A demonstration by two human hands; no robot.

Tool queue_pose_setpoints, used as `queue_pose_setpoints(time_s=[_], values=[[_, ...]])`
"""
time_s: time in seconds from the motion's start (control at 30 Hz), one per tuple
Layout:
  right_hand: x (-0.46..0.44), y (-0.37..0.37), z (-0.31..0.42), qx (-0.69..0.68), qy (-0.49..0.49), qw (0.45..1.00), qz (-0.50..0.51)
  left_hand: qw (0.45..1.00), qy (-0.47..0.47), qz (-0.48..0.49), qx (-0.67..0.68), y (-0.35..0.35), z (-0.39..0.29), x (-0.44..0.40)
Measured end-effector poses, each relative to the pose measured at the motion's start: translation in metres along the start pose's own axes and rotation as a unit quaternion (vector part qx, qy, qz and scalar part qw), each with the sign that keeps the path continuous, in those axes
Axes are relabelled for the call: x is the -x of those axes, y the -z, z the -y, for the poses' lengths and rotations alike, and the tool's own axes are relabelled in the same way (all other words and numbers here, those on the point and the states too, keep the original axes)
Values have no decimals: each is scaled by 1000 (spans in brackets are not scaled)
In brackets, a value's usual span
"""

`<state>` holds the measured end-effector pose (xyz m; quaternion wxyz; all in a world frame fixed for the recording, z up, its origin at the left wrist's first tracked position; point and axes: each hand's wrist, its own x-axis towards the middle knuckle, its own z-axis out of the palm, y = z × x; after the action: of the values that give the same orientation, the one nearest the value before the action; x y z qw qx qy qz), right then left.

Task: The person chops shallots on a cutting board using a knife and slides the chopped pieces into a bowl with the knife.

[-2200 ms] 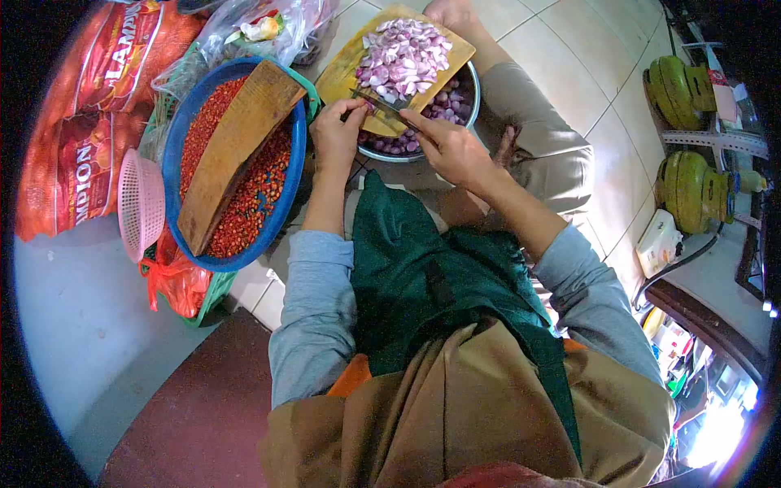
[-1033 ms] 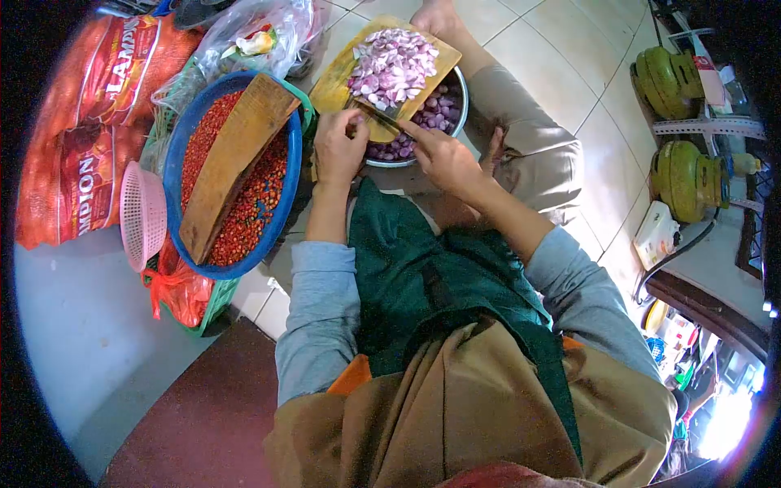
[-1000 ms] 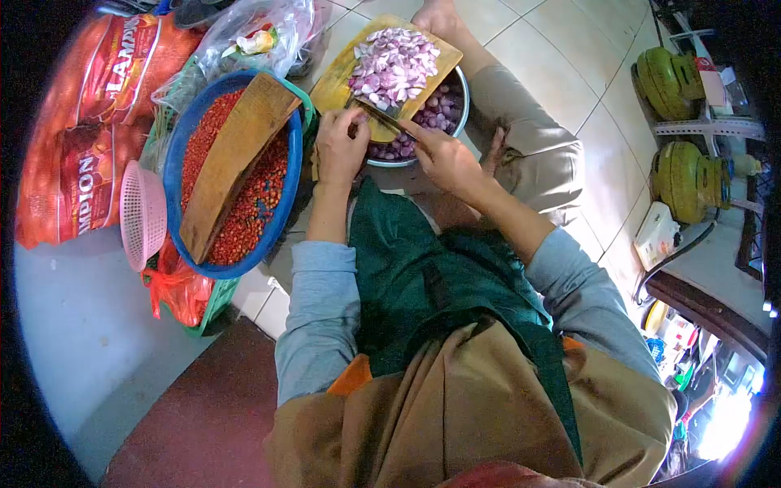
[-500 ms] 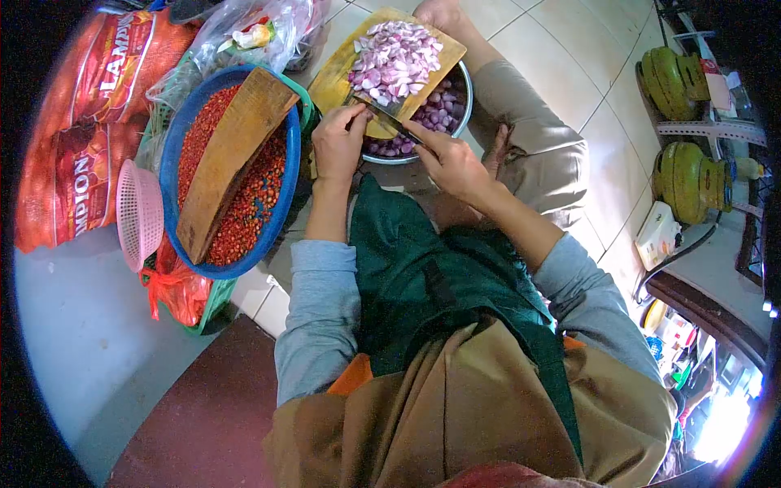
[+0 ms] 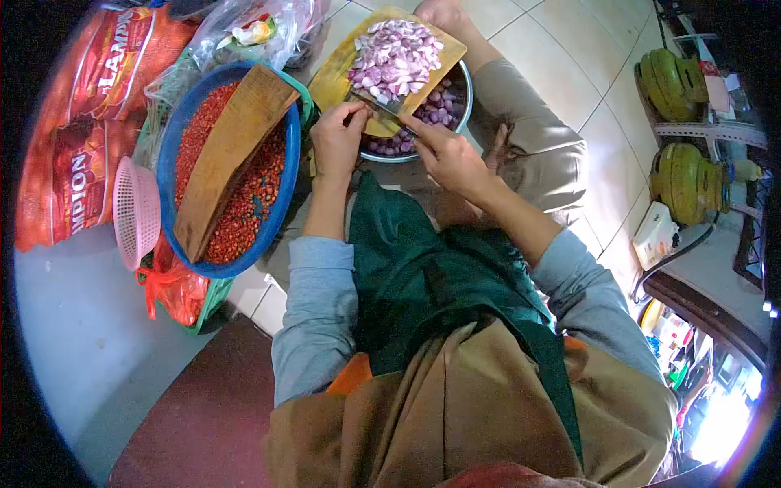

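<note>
My right hand [image 5: 454, 160] grips a knife [image 5: 384, 107] by its handle. The blade lies over the near edge of a wooden cutting board [image 5: 332, 75]. Close to the blade's tip, my left hand [image 5: 338, 140] is closed in a pinch; whatever sits between its fingertips is too small to make out. A heap of cut shallots [image 5: 396, 61] covers the middle of the board. Beneath the board stands a metal bowl [image 5: 469, 91], partly covered by it, with peeled purple shallots [image 5: 439, 111] inside.
At left, a blue basin [image 5: 167, 195] of chopped red chillies has a curved wooden plank [image 5: 236, 154] across it. Beside it are a pink basket [image 5: 137, 213], red mesh sacks [image 5: 85, 163] and plastic bags [image 5: 244, 49]. Green gas cylinders [image 5: 683, 183] stand at right.
My right hand and the knife have shifted slightly up and left, toward my left hand. My left hand stays pinched in nearly the same place.
</note>
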<state>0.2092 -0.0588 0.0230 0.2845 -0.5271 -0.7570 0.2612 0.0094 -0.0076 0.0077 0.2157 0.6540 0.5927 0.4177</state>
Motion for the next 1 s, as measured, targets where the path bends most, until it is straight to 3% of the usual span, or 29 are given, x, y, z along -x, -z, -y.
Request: queue_pose_setpoints(time_s=[0.27, 0.37, 0.53, 0.77, 0.87, 0.97, 1.0], values=[[-19, -34, -13, -30, 2, 999, -17, 1000, 25, 2, 1, -2, 2, 1], [-8, -20, -5, 16, -15, 1000, 17, 999, 28, -5, 15, -3, 3, 0], [2, -1, -2, -17, 14, 1000, -14, 999, 52, 3, 3, -3, 2, 2], [-19, -25, 1, -22, -20, 1000, 2, 999, 38, -1, -7, -1, 2, 1], [-21, -30, 2, -16, 15, 999, -30, 999, 43, -2, 12, -3, 3, 2], [-10, -13, 11, 38, -97, 991, 84, 999, 46, -4, 4, 0, -1, 1], [-1, -8, 12, 40, -93, 992, 79, 999, 48, -1, -1, 0, -3, 2]])
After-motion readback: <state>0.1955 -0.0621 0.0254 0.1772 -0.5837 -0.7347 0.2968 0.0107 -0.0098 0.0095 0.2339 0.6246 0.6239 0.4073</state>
